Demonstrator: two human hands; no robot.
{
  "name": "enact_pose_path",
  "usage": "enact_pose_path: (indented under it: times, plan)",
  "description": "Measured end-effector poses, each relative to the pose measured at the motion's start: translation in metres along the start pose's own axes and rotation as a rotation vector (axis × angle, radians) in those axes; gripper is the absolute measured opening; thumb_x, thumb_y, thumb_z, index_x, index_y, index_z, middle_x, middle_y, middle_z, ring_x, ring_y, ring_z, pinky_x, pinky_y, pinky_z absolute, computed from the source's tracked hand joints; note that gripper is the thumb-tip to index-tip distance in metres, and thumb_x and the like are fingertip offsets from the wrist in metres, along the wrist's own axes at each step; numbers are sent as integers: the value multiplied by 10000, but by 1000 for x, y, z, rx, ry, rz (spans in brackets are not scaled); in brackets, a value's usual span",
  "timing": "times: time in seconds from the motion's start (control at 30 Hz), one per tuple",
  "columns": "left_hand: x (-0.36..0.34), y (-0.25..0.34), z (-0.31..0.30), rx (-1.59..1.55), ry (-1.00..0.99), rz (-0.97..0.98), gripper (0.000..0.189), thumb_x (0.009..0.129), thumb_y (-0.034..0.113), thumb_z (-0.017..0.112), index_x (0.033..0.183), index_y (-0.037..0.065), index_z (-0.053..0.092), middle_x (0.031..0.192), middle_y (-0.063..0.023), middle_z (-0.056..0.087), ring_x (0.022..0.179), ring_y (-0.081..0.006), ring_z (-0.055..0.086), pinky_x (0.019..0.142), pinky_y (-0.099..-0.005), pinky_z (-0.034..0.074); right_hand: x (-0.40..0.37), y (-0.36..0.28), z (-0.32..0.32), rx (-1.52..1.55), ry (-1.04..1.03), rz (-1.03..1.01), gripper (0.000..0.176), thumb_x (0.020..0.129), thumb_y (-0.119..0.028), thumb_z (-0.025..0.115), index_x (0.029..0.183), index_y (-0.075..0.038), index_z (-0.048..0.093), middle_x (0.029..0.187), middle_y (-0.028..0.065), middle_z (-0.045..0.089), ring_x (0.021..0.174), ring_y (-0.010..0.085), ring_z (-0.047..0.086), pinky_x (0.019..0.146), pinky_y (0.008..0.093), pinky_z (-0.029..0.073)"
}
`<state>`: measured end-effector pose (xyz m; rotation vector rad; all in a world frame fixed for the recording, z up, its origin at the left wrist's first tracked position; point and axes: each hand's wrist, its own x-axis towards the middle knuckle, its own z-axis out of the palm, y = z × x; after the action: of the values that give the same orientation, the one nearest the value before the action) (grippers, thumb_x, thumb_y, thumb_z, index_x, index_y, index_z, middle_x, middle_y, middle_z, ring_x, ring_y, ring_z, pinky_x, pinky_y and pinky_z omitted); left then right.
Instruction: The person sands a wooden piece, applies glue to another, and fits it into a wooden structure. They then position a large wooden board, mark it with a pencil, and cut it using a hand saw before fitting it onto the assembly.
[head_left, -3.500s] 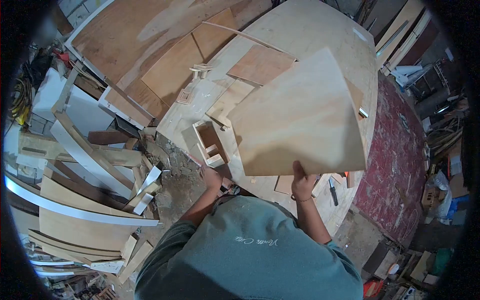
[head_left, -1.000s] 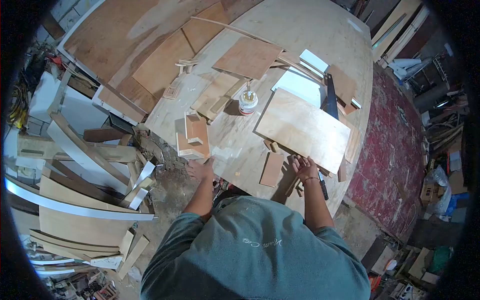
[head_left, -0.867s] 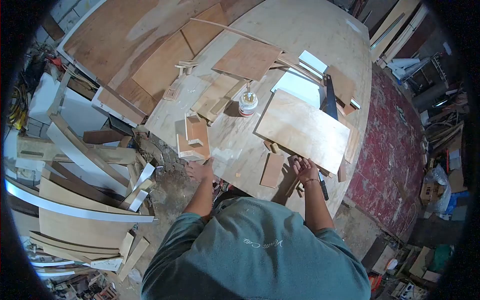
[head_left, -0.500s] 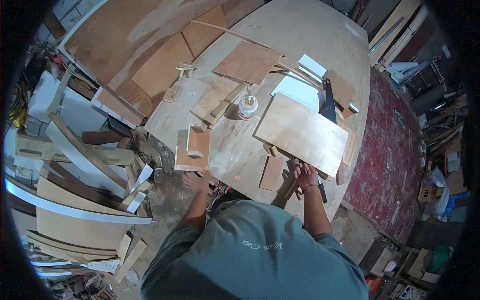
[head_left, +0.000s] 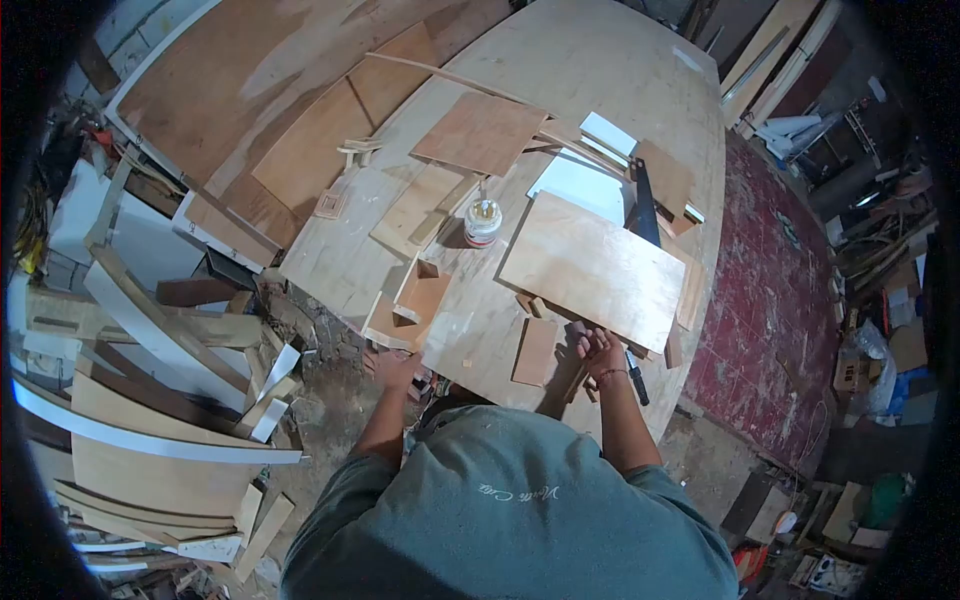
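Note:
At the table's near edge my left hand (head_left: 393, 370) is closed on the lower edge of a small plywood box (head_left: 422, 297), which is open on top and tilted. My right hand (head_left: 602, 354) rests over the near side of the table, fingers loosely curled and apart. Just beside its fingertips lies a small brown piece (head_left: 579, 329); I cannot make out what it is. A flat wooden block (head_left: 535, 351) lies left of that hand, and a black-handled tool (head_left: 637, 384) lies to its right. Beyond it is a large plywood panel (head_left: 595, 270).
A glue jar (head_left: 483, 223) with a brush stands mid-table. A handsaw (head_left: 645, 203) lies behind the panel near white sheets (head_left: 580, 187). Another thin board (head_left: 480, 133) lies farther back. Curved offcuts (head_left: 170, 400) crowd the floor at left.
The plywood box has turned and shifted right, tilting in my left hand. My right hand has hardly moved. The whole view has shifted slightly.

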<state>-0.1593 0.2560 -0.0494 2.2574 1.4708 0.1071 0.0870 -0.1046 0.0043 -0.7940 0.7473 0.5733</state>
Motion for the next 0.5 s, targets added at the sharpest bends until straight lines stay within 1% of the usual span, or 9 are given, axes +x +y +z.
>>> enact_pose_path:
  times: [0.13, 0.17, 0.23, 0.27, 0.3, 0.37, 0.4, 0.43, 0.5]
  plan:
    - [6, 25, -35, -222, -176, 4, 1149, 499, 499, 807, 1362, -5, 242, 1366, -300, 256, 1280, -443, 233, 1057, -540, 184, 11, -8, -3, -28, 130, -27, 273, 866, -266, 532, 978, -17, 529, 832, 125, 614, 675, 239, 585, 568, 346, 517]
    - [12, 22, -24, -221, -180, 21, 1149, 499, 499, 807, 1362, -5, 242, 1366, -300, 256, 1280, -443, 233, 1057, -540, 184, 21, -8, -8, -14, 132, -38, 273, 866, -266, 532, 978, -17, 529, 832, 125, 614, 675, 239, 585, 568, 346, 517]
    - [21, 2, 9, 62, 8, -51, 1172, 504, 500, 805, 1361, -35, 209, 1371, -272, 250, 1286, -438, 224, 1041, -544, 218, 43, -10, -23, 38, 261, -198, 213, 864, -172, 509, 1039, -58, 472, 878, 108, 566, 757, 235, 588, 566, 335, 527]
    - [20, 0, 8, 73, 7, -56, 1146, 514, 504, 799, 1354, -19, 221, 1356, -237, 271, 1284, -415, 236, 1036, -536, 227, 42, -11, -23, 23, 275, -262, 214, 846, -149, 521, 1021, -38, 471, 877, 118, 538, 689, 225, 586, 486, 290, 516]
    - [17, -2, 12, 77, 2, -37, 1146, 514, 504, 799, 1354, -19, 221, 1356, -237, 271, 1284, -415, 236, 1036, -536, 227, 48, -15, -28, 40, 283, -268, 214, 846, -149, 521, 1021, -38, 471, 877, 118, 538, 689, 225, 586, 486, 290, 516]
    - [5, -9, 23, -4, 280, -101, 1047, 541, 503, 778, 1315, 5, 278, 1318, -219, 311, 1259, -397, 269, 1012, -532, 242, 61, -21, -41, -54, 482, -418, 165, 794, -141, 550, 823, 21, 549, 700, 107, 550, 552, 223, 556, 451, 321, 469]
    - [-5, -6, 13, -65, 366, -10, 900, 594, 466, 749, 1261, 35, 327, 1288, -197, 336, 1227, -384, 298, 996, -516, 245, 58, -24, -42, 7, 517, -454, 142, 756, -98, 559, 802, 37, 566, 712, 120, 559, 556, 212, 555, 460, 332, 462]
    - [-15, -6, 8, -67, 362, 2, 900, 594, 466, 749, 1261, 35, 327, 1288, -197, 336, 1227, -384, 298, 996, -516, 245, 47, -30, -35, 17, 523, -459, 142, 756, -98, 559, 802, 37, 566, 712, 120, 559, 556, 212, 555, 460, 332, 462]
    - [-34, -1, -4, -145, 387, 264, 788, 631, 407, 728, 1227, 48, 359, 1282, -186, 341, 1216, -378, 302, 988, -506, 241, 10, -41, -13, -97, 674, -507, 152, 753, -97, 566, 787, 51, 571, 744, 143, 581, 555, 205, 558, 475, 334, 459]
